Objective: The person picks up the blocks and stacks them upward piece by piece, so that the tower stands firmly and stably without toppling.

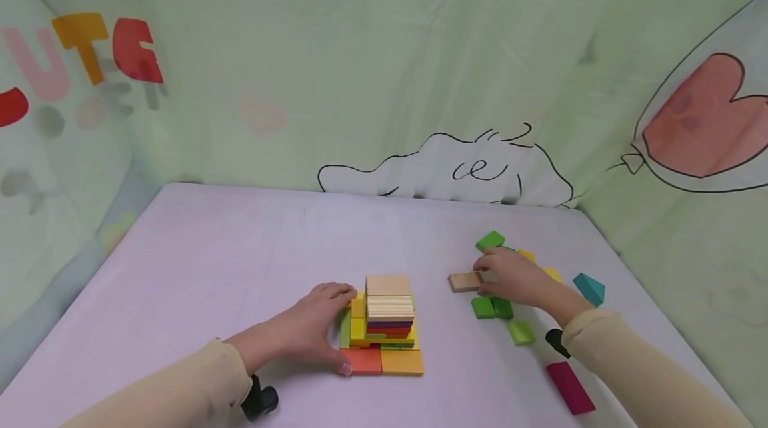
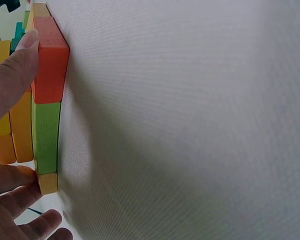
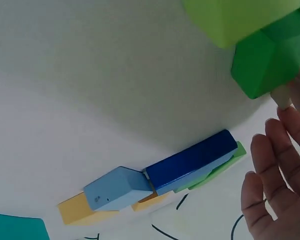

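Note:
A stepped stack of coloured wooden blocks stands at the middle front of the table, topped by plain wood planks. My left hand spans its left side. The thumb lies against the red-orange block of the bottom layer, and a fingertip touches the tan block at the far end; the other fingers are spread. To the right, my right hand pinches a plain wood block low over the table. Only a sliver of that block shows in the right wrist view, beside a green block.
Green blocks lie near the right hand, one light green block closer to me. Beyond are another green block, yellow pieces and a teal block. A magenta block lies front right. Printed fabric walls surround the table.

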`<action>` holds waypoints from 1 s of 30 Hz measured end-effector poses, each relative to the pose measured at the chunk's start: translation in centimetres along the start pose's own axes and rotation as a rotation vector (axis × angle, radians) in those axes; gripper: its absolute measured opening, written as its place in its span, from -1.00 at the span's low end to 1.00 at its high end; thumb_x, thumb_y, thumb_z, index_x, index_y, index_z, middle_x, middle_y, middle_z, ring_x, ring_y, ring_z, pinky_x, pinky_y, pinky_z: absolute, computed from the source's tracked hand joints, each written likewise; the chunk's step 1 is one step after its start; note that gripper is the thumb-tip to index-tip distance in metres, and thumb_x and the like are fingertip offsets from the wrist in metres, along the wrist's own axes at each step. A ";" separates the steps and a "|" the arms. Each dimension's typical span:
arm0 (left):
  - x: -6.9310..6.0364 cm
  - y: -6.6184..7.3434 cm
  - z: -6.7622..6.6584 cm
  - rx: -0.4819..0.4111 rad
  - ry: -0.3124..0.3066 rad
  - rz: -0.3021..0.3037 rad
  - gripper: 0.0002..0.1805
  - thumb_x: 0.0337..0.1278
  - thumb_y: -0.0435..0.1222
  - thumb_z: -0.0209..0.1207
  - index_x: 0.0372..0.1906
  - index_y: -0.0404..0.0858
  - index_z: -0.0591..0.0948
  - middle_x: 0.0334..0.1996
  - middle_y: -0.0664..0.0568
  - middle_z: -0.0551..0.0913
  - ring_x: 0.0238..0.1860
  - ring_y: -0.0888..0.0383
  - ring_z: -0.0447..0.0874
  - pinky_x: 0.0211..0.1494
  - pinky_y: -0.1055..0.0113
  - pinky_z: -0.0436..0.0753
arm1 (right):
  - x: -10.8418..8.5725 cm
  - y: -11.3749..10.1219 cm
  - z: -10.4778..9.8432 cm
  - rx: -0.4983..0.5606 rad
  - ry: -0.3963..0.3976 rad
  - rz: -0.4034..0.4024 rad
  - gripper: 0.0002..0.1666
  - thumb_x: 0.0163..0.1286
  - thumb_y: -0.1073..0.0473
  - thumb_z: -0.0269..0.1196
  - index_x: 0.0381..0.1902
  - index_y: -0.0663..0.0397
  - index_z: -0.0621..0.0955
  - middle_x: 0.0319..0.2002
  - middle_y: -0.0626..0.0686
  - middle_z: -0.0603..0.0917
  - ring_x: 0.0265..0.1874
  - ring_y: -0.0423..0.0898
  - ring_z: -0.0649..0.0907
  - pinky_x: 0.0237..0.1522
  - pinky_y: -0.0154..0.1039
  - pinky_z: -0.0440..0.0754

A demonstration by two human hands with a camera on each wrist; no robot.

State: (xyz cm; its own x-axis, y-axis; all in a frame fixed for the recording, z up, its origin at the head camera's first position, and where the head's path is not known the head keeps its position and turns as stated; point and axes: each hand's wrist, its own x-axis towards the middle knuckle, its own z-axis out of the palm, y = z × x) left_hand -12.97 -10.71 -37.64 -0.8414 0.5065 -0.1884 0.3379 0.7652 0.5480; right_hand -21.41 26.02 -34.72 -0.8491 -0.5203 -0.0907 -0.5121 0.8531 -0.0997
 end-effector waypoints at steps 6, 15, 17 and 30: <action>-0.1 0.1 0.2 -0.006 -0.003 0.004 0.19 -0.28 0.08 0.62 0.51 -0.28 0.34 0.52 -0.11 0.31 0.57 -0.15 0.16 0.57 -0.14 0.31 | -0.3 0.3 0.2 -0.018 -0.010 0.003 -0.75 0.19 0.14 0.53 -0.21 0.09 0.73 -0.30 -0.07 0.63 -0.33 -0.19 0.55 -0.27 -0.26 0.64; -0.2 0.3 0.3 -0.003 -0.014 0.008 0.19 -0.27 0.09 0.62 0.52 -0.28 0.33 0.52 -0.11 0.30 0.57 -0.14 0.17 0.57 -0.13 0.32 | -1.5 -0.9 -5.3 0.088 0.101 0.021 -0.72 0.27 0.12 0.46 -0.15 0.17 0.71 -0.23 0.01 0.70 -0.21 -0.06 0.66 -0.13 -0.08 0.74; -0.2 0.3 0.2 -0.002 -0.012 0.008 0.19 -0.27 0.09 0.62 0.51 -0.28 0.33 0.52 -0.11 0.30 0.57 -0.14 0.17 0.56 -0.13 0.33 | -1.9 -1.7 -7.3 0.097 0.139 0.020 -0.70 0.29 0.08 0.45 -0.14 0.15 0.70 -0.21 -0.01 0.69 -0.17 -0.06 0.64 -0.12 -0.06 0.73; -0.2 0.2 0.2 -0.014 0.006 0.004 0.20 -0.28 0.08 0.62 0.52 -0.27 0.33 0.53 -0.11 0.30 0.57 -0.15 0.16 0.55 -0.14 0.34 | -4.4 -7.4 -14.4 0.023 0.293 -0.206 -0.73 0.19 0.12 0.51 -0.19 -0.15 0.65 -0.21 -0.22 0.66 -0.16 -0.21 0.58 -0.22 -0.27 0.66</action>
State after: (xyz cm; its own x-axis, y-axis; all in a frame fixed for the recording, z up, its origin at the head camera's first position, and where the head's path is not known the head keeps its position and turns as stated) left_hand -12.68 -10.62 -37.66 -0.8426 0.5070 -0.1817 0.3351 0.7577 0.5599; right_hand -15.76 22.50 -19.32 -0.7310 -0.6455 0.2215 -0.6763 0.7286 -0.1087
